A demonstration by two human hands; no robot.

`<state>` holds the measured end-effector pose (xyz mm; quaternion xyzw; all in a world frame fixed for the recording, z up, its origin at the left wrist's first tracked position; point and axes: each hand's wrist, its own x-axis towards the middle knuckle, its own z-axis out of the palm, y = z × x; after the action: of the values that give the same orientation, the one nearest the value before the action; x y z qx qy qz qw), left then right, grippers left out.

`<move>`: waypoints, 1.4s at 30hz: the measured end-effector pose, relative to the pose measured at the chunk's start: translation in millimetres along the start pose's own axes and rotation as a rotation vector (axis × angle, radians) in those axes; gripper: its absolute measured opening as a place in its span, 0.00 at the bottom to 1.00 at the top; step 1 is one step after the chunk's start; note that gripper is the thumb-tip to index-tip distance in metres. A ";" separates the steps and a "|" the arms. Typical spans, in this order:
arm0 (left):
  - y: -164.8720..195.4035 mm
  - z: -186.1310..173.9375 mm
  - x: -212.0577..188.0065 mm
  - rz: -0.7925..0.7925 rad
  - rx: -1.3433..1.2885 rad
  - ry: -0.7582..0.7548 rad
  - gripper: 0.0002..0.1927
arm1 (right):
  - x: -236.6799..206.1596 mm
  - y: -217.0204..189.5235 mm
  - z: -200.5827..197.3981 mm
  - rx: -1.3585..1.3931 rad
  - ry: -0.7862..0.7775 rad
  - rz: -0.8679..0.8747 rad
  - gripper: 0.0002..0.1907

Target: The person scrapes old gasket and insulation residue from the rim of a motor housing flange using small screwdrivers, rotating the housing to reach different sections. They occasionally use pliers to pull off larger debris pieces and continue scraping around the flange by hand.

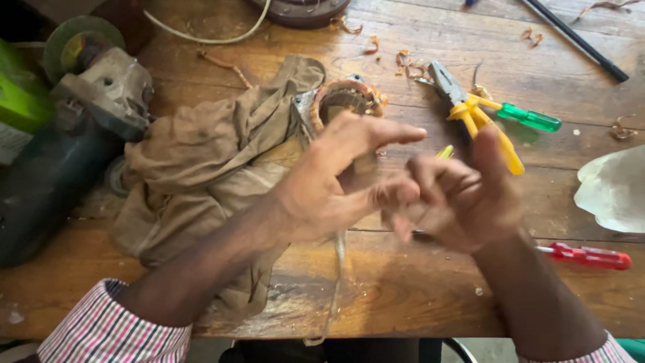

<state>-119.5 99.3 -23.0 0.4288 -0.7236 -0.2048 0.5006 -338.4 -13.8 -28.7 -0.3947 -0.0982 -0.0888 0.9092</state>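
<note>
The wooden tabletop (416, 289) fills the view, its near edge running along the bottom. Largest on it is one angle grinder (74, 128), lying at the left edge with its disc toward the far left corner. Beside it one brown cloth (201, 161) is crumpled, spreading from the middle of the tabletop down to the near edge.

Both forearms come in from the near edge, striped cuffs at the bottom corners, and meet above the middle of the tabletop. The left hand (329, 188) is raised with its back to the camera, forefinger pointing right, the other fingers curled toward the right hand (457, 195). The right hand is loosely fisted, one finger standing up. The two touch at the fingertips; they are blurred, and I cannot tell whether either grip clasps anything. A thin pale strip (338, 282) hangs below them down to the near edge.

Just behind the left hand, on the cloth's far side, sits one motor winding (346, 101), a ring of copper wire, not touched. One pair of yellow-handled pliers (474, 111) lies right of it. Two screwdrivers show: a green-handled one (531, 119) beside the pliers, a red-handled one (588, 256) toward the right edge. Copper scraps (410, 64) scatter by the far edge.
</note>
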 end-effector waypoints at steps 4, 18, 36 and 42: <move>16.8 -4.4 4.3 0.056 -0.039 -0.138 0.29 | -3.9 16.2 7.0 -0.277 0.116 0.060 0.37; 44.8 9.1 -3.7 0.054 -0.104 -0.039 0.25 | -11.4 18.8 38.0 -0.705 0.473 0.141 0.24; 30.2 -8.2 3.2 -0.052 -0.168 -0.345 0.23 | -5.2 19.4 40.8 -0.469 0.171 0.515 0.33; 18.2 0.2 5.1 -0.043 -0.422 -0.050 0.24 | 2.2 2.3 28.9 -0.128 0.085 -0.059 0.50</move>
<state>-127.9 105.0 -7.0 0.3247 -0.6676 -0.3728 0.5567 -338.9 8.8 -10.5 -0.4448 -0.0652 -0.1385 0.8825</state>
